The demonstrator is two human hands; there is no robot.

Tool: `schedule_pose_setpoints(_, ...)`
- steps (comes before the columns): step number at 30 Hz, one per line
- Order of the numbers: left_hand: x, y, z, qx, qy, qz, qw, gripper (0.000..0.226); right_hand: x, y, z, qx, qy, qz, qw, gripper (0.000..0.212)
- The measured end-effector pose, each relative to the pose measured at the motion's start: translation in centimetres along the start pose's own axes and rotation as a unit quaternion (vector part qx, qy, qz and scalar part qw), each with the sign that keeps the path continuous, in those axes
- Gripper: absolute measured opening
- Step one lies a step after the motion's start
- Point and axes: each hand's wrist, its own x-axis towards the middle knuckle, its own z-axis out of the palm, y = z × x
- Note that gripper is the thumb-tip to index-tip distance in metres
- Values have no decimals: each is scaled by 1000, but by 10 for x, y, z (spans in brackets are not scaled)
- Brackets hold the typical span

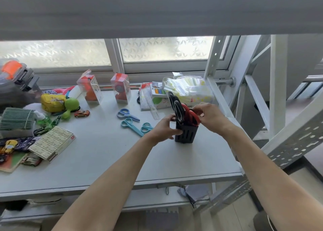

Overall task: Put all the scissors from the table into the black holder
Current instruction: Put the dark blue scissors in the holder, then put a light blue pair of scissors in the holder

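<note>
The black slotted holder stands on the grey table, right of centre. Black-handled scissors and red-handled scissors stick up out of it. My left hand grips the holder's left side. My right hand pinches the red handles from the right. Left of the holder, blue-handled scissors lie flat on the table. A teal pair lies nearer, with another teal handle beside it, partly hidden by my left hand.
Toys, a yellow pouch, a toy car and a box of small cartons crowd the left. Two clear toy boxes and a tub of bags line the back. A white metal frame rises at right.
</note>
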Motion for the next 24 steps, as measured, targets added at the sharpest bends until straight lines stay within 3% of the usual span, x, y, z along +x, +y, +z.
schedule_pose_setpoints(5,-2,0,-1,-14,0,-1,1000,63,-7,-2,0,27,14,30,999,32)
schedule_pose_setpoints(11,-3,-9,-5,-26,8,0,1000,73,-23,-37,-6,81,256,-28,963,31)
schedule_pose_setpoints(14,-7,-25,-20,-33,76,14,996,62,-33,-72,1,109,291,-95,946,27)
schedule_pose_setpoints(18,-13,-54,-59,3,281,-27,959,42,-37,-111,40,115,235,-163,951,23)
schedule_pose_setpoints(20,-15,-69,-81,39,363,-68,929,40,-30,-120,70,116,155,-152,969,23)
schedule_pose_setpoints(24,-18,-92,-113,92,373,-146,912,43,0,-124,130,73,-9,-49,996,32)
